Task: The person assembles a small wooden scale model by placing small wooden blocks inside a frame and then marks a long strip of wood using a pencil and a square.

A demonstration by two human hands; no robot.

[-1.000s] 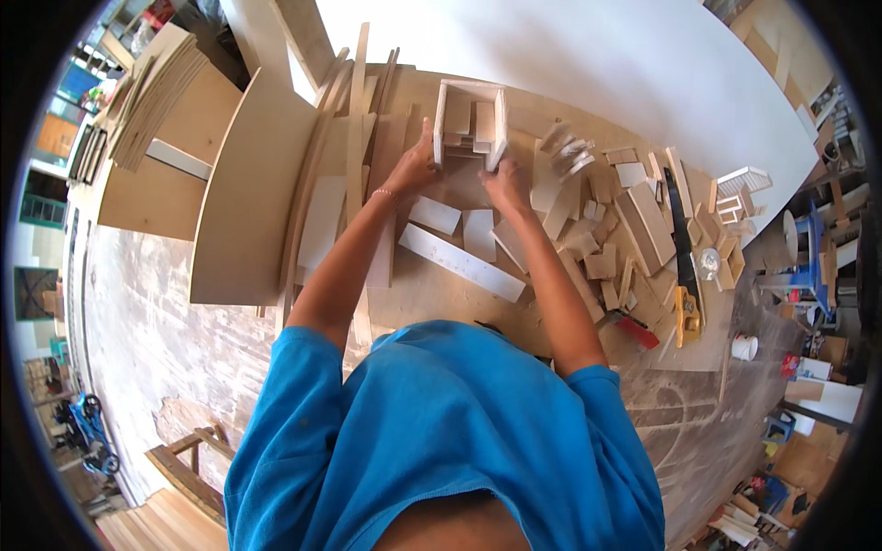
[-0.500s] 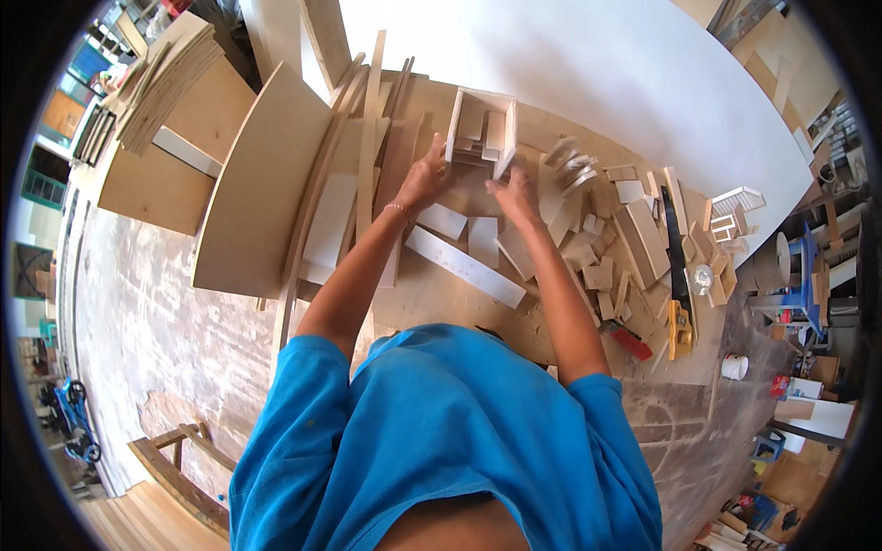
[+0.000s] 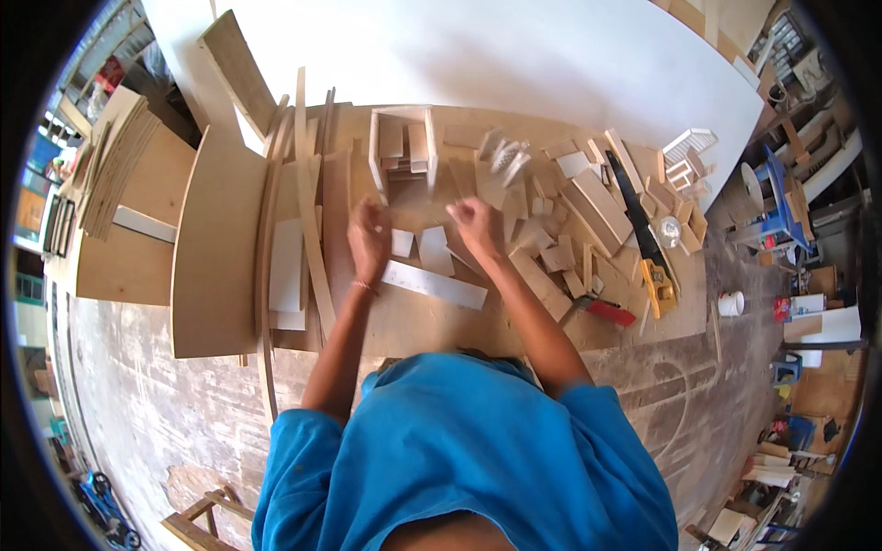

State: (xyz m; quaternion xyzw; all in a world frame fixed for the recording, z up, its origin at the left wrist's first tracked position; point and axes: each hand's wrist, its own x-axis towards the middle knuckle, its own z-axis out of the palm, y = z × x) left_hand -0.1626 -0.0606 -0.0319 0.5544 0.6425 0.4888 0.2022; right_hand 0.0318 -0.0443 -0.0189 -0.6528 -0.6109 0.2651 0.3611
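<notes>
At the far left, a stack of thin boards (image 3: 115,165) lies on the floor, and a large curved plywood sheet (image 3: 216,257) rests beside it. Some long thin strips (image 3: 308,211) lie along the left edge of the desk (image 3: 432,321). The left hand (image 3: 369,241) is loosely curled above the desk, and it is not possible to tell if it holds anything. Just beyond it stands a small open wooden box (image 3: 402,151), pale, with upright side walls and short blocks inside; both hands are near it but apart from it. Between the hands lie two small white pieces (image 3: 424,248), and a long white strip (image 3: 434,284) lies in front of them. The right hand (image 3: 478,225) is half closed over the scraps, grip unclear. To the right lies a pile of wooden offcuts (image 3: 588,216), then a handsaw (image 3: 643,234) with a yellow handle.
</notes>
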